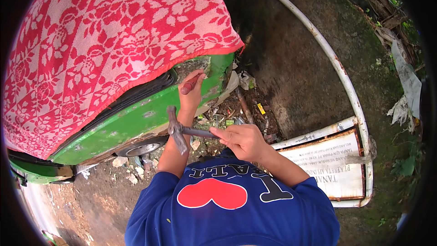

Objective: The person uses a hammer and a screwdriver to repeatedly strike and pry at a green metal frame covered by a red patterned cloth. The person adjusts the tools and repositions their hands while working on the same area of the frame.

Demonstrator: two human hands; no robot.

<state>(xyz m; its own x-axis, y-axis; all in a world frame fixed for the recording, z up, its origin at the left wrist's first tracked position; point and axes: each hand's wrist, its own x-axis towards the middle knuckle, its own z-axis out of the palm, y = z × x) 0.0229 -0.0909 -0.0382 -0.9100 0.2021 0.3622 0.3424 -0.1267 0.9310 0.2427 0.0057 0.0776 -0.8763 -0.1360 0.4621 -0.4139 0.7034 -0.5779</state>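
- Right hand point(241, 141) wrapped round the dark handle of a hammer point(177, 130), metal head out to the left of the fist, overlapping the left forearm point(170, 152) from this viewpoint.
- Left hand point(194, 96), farther out, gripping a short reddish-brown rod-like tool point(189, 84), blunt end toward the camera, just past the hammer head and apart from it.
- Behind that grip, the worn panel of a green vehicle point(136, 116); far end of the tool hidden by fingers, contact with the panel impossible to tell.
- Butt of the hammer handle hidden inside the right fist.
- Much of the vehicle covered by a red-and-pink floral cloth point(118, 32); wheel point(143, 147) only partly visible.
- Framed white signboard point(337, 166) partly blocked by the right arm.
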